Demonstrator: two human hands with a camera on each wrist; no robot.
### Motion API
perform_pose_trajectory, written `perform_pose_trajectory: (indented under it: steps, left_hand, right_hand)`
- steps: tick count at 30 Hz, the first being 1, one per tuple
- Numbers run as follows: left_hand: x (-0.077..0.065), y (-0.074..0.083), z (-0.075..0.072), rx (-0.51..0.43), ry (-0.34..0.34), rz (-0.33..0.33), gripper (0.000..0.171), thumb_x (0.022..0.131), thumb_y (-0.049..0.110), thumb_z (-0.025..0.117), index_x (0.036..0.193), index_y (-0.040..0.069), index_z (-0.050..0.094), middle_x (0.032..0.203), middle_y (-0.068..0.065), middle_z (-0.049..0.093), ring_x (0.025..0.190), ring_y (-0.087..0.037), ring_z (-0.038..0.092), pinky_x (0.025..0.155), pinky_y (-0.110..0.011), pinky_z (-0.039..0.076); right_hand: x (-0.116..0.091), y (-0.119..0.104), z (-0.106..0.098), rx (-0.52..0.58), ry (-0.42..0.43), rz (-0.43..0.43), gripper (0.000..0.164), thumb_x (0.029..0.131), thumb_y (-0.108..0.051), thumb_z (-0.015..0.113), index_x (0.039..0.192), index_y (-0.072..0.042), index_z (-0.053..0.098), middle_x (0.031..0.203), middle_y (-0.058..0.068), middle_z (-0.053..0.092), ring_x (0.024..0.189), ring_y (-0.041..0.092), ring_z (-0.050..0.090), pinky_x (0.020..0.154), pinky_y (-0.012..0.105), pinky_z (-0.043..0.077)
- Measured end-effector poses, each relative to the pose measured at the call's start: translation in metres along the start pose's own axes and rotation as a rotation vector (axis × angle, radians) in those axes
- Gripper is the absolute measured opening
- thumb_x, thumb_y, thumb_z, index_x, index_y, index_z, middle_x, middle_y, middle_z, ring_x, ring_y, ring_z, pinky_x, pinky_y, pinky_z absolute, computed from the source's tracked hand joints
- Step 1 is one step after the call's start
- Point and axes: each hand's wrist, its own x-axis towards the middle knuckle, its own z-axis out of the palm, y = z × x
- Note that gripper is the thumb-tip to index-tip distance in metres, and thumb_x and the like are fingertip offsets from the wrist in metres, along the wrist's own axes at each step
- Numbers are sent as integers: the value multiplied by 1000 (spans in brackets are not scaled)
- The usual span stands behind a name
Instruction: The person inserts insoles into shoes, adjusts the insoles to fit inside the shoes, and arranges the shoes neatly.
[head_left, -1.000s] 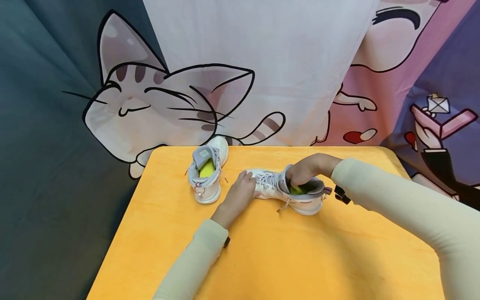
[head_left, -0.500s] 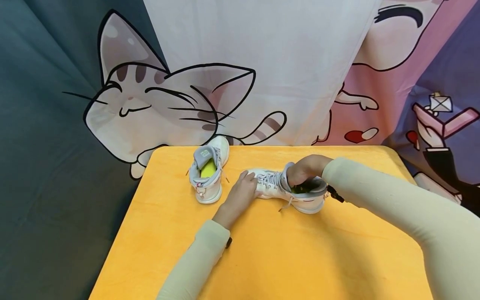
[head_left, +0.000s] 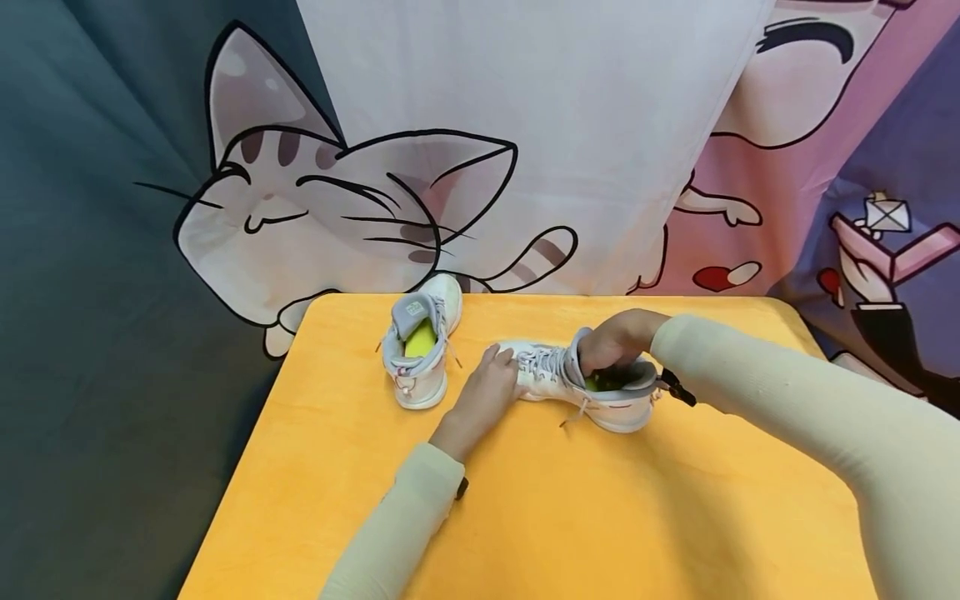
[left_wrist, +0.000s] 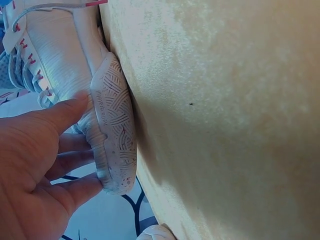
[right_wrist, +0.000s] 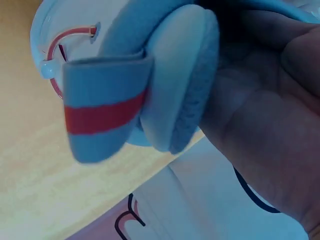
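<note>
A white lace-up sneaker (head_left: 553, 372) lies with its toe to the left on the yellow table. My left hand (head_left: 487, 385) grips its toe, thumb on one side and fingers on the other, as the left wrist view shows. My right hand (head_left: 617, 340) reaches through the ankle opening, its fingers hidden inside, so I cannot tell what they hold. Some yellow-green insole (head_left: 595, 383) shows beneath that hand. In the right wrist view, a pale padded piece (right_wrist: 177, 75) stands beside my palm, next to the heel's red-striped pull tab (right_wrist: 106, 110).
A matching sneaker (head_left: 420, 383) stands to the left, toe toward the back, its tongue folded out and a yellow-green insole (head_left: 420, 340) inside. The yellow table (head_left: 555, 508) ends at a printed cartoon curtain (head_left: 585, 150) behind.
My right hand and forearm have shifted slightly inside the shoe's opening, and less of the yellow-green insole shows than a second ago. My left hand keeps its hold on the toe.
</note>
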Motion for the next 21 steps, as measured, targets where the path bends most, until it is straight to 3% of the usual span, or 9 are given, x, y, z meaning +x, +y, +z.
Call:
perform_pose_trajectory:
  steps: [5, 9, 13, 18, 21]
  left_hand:
    - [0, 0, 0, -12, 5, 3, 36, 91, 41, 78, 106, 8, 77, 127, -8, 70, 129, -31, 58, 114, -36, 46]
    - [1, 0, 0, 20, 10, 13, 37, 91, 42, 78, 105, 8, 77, 124, -7, 71, 127, -30, 59, 115, -36, 45]
    - [1, 0, -1, 39, 9, 18, 40, 92, 43, 76, 109, 7, 76, 127, -7, 70, 129, -30, 58, 116, -36, 43]
    - [0, 0, -2, 33, 9, 17, 41, 92, 42, 76, 112, 7, 76, 129, -8, 69, 130, -31, 58, 116, -36, 44]
    - [0, 0, -2, 20, 7, 16, 40, 92, 42, 76, 111, 7, 76, 128, -9, 69, 129, -32, 58, 115, -36, 46]
  right_hand:
    - [-8, -3, -4, 72, -92, -28, 10, 103, -14, 47, 96, -8, 46, 93, 4, 42, 88, 20, 43, 83, 34, 36]
    - [-13, -4, -9, 108, -153, -38, 10, 106, -14, 43, 100, -6, 47, 96, 5, 44, 93, 21, 45, 90, 37, 39]
    - [-13, -3, -11, 111, -150, -25, 13, 106, -17, 43, 107, -5, 47, 102, 8, 45, 100, 24, 48, 98, 39, 40]
    - [-7, 1, -6, 138, -106, 8, 13, 105, -18, 47, 101, -6, 45, 97, 6, 41, 94, 22, 44, 86, 35, 38]
    - [-4, 3, -3, 147, -79, 36, 18, 106, -20, 45, 110, -2, 44, 99, 6, 41, 95, 22, 45, 84, 34, 37]
